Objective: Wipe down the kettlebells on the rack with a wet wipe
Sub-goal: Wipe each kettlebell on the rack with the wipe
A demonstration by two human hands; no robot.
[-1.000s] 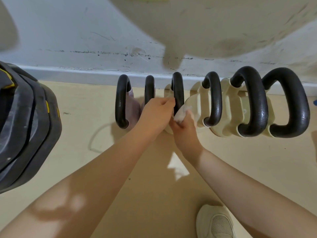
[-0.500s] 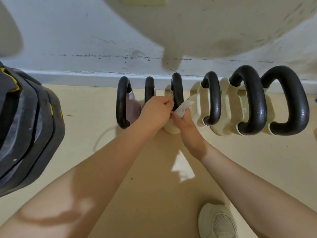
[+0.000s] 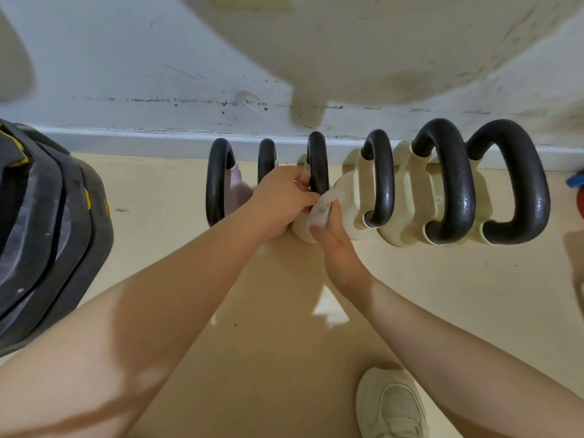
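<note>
Looking down on a row of kettlebells along the far wall, six black handles in a line on the pale yellow floor. Left hand (image 3: 278, 200) is curled round the third handle (image 3: 317, 165) from the left, fingers hooked in behind it, so the grip there is closed on the bar. Right hand (image 3: 335, 245) comes up from below with a wet wipe (image 3: 322, 210) pinched between thumb and fingers, pressed against the cream body of that third kettlebell (image 3: 301, 232), just right of the left hand. Most of that body is hidden behind both hands; only a rounded lower edge shows.

Second kettlebell (image 3: 266, 159) is largely covered by the left wrist, only the top of its handle visible. Far-left kettlebell (image 3: 235, 191) shows a pinkish body. To the right, three cream kettlebells (image 3: 407, 191) sit touching one another, their bigger handles overlapping in view.

On the left edge, a stack of dark weight plates (image 3: 47, 232) with yellow marks, cut off by the frame. A large blurred beige shape (image 3: 395, 42) fills the top of the view; cannot tell what it is. Near bottom right, a white shoe (image 3: 392, 406), partly cut off. At the right edge, a red and blue object (image 3: 577, 191), too cropped to identify.
</note>
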